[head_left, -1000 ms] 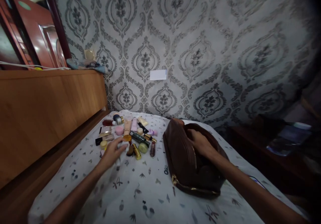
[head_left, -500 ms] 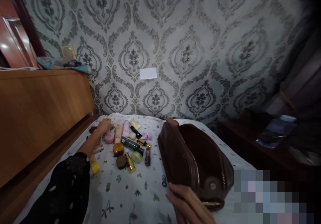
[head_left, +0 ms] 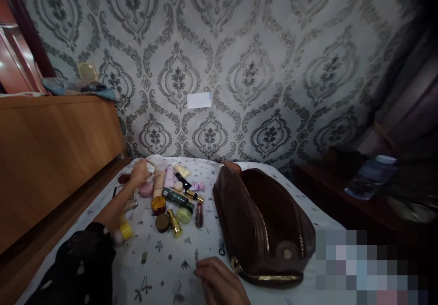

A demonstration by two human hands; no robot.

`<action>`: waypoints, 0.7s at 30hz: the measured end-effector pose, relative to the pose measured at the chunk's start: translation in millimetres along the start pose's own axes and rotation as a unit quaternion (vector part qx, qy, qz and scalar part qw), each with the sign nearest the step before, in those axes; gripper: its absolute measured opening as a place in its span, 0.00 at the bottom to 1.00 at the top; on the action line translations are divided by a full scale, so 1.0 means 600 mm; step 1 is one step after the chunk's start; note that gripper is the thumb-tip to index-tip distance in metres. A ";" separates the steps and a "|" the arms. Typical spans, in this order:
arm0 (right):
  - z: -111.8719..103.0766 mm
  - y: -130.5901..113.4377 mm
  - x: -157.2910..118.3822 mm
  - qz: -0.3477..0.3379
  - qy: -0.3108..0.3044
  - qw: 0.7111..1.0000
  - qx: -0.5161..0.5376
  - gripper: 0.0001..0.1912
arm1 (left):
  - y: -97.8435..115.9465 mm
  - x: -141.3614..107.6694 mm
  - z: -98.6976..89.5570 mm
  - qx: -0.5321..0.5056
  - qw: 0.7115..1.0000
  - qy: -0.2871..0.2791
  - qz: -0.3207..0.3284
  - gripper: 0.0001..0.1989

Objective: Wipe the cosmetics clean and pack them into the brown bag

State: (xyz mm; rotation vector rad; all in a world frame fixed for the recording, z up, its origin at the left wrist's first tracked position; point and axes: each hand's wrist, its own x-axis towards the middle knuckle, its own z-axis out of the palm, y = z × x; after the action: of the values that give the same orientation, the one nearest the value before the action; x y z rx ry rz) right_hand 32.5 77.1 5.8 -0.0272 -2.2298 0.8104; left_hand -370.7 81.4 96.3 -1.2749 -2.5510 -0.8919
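At the far left of the cosmetics, my left hand is closed on a small pale item, partly hidden by the fingers. Beside it lie a pink round jar and a beige tube. An amber jar, a dark green bottle and a gold bottle are nearer. The brown bag sits unzipped and open on the right. My right hand hovers at its front left corner, fingers loosely bent together, and I cannot make out whether anything is between them.
A patterned white sheet lies beneath everything. On the left stands a wooden cabinet with a cloth on top. A clear plastic bottle rests on a dark surface at right. The patterned wall closes off the back.
My left hand has lifted a pale item from among the cosmetics. My right hand has moved left, away from the bag's front. The view has shifted slightly.
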 end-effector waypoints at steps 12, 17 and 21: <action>0.061 -0.048 0.050 0.313 0.079 0.758 0.566 0.34 | 0.177 -0.383 -0.021 -0.534 0.811 -0.215 -0.108 0.32; 0.067 -0.049 0.030 0.364 0.071 0.699 0.611 0.28 | 0.175 -0.432 -0.033 -0.447 0.861 -0.218 -0.107 0.27; 0.065 -0.046 0.028 0.354 0.060 0.694 0.625 0.27 | 0.133 -0.427 -0.047 -0.409 0.890 -0.185 -0.082 0.26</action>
State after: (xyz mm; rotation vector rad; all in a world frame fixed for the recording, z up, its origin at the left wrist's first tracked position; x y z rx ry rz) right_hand 1.1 38.3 11.9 -0.2788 -1.0595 2.4954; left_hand -152.4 -71.7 55.9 -1.5374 -2.6620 -2.1038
